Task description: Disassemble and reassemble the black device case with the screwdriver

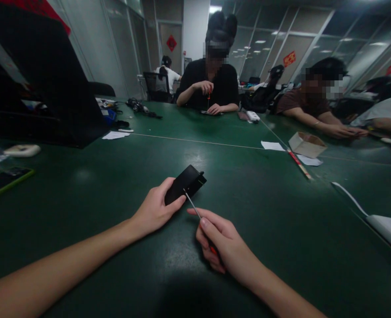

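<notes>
A small black box-shaped device (186, 180) is gripped by my left hand (156, 206), tilted above the green table. A small knob or stub sticks out of its far right end. My right hand (220, 238) is closed around a screwdriver (193, 205) with a thin metal shaft and a red handle that is mostly hidden in the palm. The screwdriver's tip is at the near face of the device, close to my left thumb. Whether the tip sits in a screw is too small to tell. My right index finger stretches along the shaft.
A green table (122, 269) spreads around my hands. On the left stand a large black panel (46, 66) and a green-edged phone-like object (6, 183). An open box (307, 145) and a white power strip (389, 229) lie right. Across, a person (211, 84) holds a red-handled screwdriver.
</notes>
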